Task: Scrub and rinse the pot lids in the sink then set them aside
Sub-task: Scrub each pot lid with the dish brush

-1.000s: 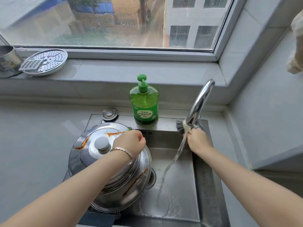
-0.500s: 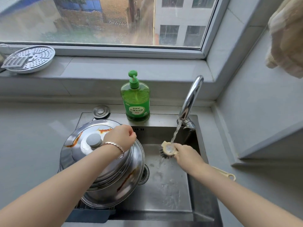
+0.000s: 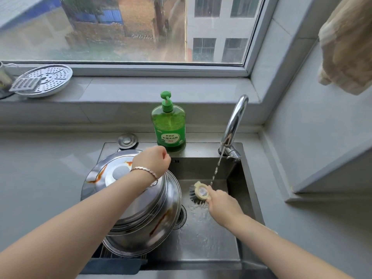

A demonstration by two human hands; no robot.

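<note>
Nearest, at the sink's front edge, a wire rack props two stacked lids, tilted in the sink's left half. The lower lid and the top lid both carry orange streaks. The left hand curls over the top lid's far rim; it seems to grip it, though the fingertips are hidden.

In the sink's right half the right hand is clamped on a brush, with its head under the thin stream from the tap at the sink's far right corner.

My read: the brush is being wetted and scrubbing has not yet begun. The next move calls for carrying the brush left onto the top lid while the left hand steadies the stack, as tilted steel could slide.

Room to swing lies in the sink's right half, hemmed by its right wall and the tap. On the sink's far rim stands a soap bottle, just beyond the left hand, with a plug at the far left corner – either could be knocked. The counter left of the sink looks a likely place to set lids down
</note>
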